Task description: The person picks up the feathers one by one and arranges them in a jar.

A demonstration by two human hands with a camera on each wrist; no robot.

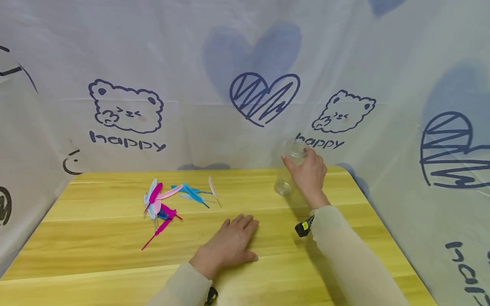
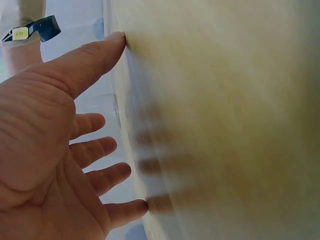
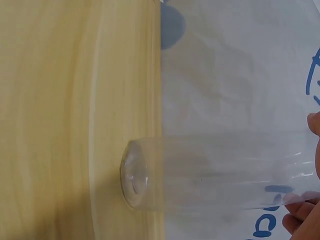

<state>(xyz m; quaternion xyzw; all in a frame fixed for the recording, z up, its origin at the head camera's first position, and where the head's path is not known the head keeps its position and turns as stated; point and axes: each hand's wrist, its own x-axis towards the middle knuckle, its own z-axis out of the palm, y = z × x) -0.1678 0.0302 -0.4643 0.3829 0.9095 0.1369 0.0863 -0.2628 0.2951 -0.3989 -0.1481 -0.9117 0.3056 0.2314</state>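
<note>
My right hand [image 1: 311, 176] grips a tall clear plastic jar [image 1: 283, 188] near its rim, thumb on one side and fingers on the other. The jar is upright, its open mouth upward and its base low over the back right of the wooden table. In the right wrist view, the see-through jar [image 3: 220, 172] shows nothing inside, with fingertips [image 3: 300, 207] at its upper end. My left hand [image 1: 229, 243] rests palm down on the table, fingers spread and holding nothing. From the left wrist, the hand's palm [image 2: 40, 145] faces the wood, with thumb and fingertips at the surface.
Left of centre on the table [image 1: 115, 238] lies a loose pile of feathers [image 1: 157, 206] in magenta, pink, blue and white, with a pale feather [image 1: 212, 188] off to its right. A printed cloth [image 1: 191, 63] hangs behind and beside the table.
</note>
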